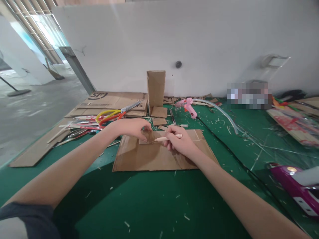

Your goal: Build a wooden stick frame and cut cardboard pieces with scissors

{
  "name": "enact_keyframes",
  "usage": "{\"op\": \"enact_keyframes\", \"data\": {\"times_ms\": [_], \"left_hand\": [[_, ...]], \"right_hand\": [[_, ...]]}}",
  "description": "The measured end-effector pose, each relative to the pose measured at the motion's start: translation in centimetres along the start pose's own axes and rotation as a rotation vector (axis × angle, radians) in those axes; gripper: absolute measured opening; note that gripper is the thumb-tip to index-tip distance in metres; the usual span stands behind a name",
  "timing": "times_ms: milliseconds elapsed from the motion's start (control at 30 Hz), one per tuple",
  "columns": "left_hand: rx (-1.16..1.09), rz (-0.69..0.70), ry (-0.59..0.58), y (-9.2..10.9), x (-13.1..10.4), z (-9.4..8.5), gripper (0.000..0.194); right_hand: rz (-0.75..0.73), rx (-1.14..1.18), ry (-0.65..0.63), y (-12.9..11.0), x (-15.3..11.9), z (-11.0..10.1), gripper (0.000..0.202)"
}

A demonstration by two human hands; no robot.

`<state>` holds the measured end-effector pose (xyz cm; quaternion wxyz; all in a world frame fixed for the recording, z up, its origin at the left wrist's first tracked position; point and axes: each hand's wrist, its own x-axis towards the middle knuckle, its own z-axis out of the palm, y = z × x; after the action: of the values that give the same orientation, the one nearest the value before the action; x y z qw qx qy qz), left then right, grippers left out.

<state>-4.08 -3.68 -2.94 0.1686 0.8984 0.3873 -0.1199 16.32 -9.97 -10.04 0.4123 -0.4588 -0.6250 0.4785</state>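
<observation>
A brown cardboard sheet (139, 159) lies flat on the green table in front of me. My right hand (177, 139) is closed around a pale wooden pencil (159, 139), whose tip points left over the sheet. To the left, my left hand (136, 127) curves its thumb and fingers around a small cardboard piece (149, 136) at the sheet's upper middle. The pencil tip is right beside that piece; whether it touches the cardboard, I cannot tell.
Scissors with yellow and orange handles (109, 116) lie on cardboard at left. An upright cardboard piece (156, 88) stands by the wall. A pink glue gun (189, 108) with a black cord lies behind right. A purple device (294, 179) sits at right. Scraps litter the green table (139, 202).
</observation>
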Motion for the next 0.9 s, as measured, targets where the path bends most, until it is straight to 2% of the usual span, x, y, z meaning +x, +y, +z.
{"op": "enact_keyframes", "data": {"times_ms": [133, 233, 333, 433, 567, 633, 700, 767, 833, 900], "left_hand": [[0.01, 0.029, 0.0, -1.0, -0.1, -0.2, 0.053], [0.063, 0.041, 0.091, -2.2, -0.2, -0.6, 0.058], [0.102, -0.019, 0.168, -3.4, -0.3, -0.7, 0.057], [0.156, -0.106, 0.274, -4.0, -0.3, -0.4, 0.05], [0.283, -0.14, 0.474, -3.6, 0.3, 0.5, 0.043], [0.265, -0.119, 0.494, -3.0, 0.6, 0.4, 0.036], [0.177, -0.049, 0.405, -1.8, 0.4, -0.1, 0.029], [0.028, 0.059, 0.232, 0.1, -0.4, -1.1, 0.026], [-0.192, 0.23, 0.058, 2.7, -1.9, -1.9, 0.024], [-0.418, 0.464, -0.164, 5.9, -3.6, -2.0, 0.021]], "right_hand": [[-0.081, -0.036, 0.22, -0.5, 0.0, -0.4, 0.022], [-0.184, -0.186, 0.365, -0.6, 0.2, -0.7, 0.023], [-0.272, -0.288, 0.329, -0.5, 0.3, -0.8, 0.016], [-0.312, -0.286, 0.261, -0.2, 0.4, -0.6, 0.027], [-0.389, -0.363, 0.259, 0.2, 0.4, -0.6, 0.033], [-0.453, -0.461, 0.256, 0.2, 0.6, -1.1, 0.032], [-0.516, -0.621, 0.24, 0.0, 0.8, -1.9, 0.034], [-0.549, -0.813, 0.214, -0.1, 1.2, -3.0, 0.038], [-0.532, -0.97, 0.193, 0.2, 1.6, -3.9, 0.042], [-0.471, -1.069, 0.183, 0.8, 2.0, -4.5, 0.042]]}}
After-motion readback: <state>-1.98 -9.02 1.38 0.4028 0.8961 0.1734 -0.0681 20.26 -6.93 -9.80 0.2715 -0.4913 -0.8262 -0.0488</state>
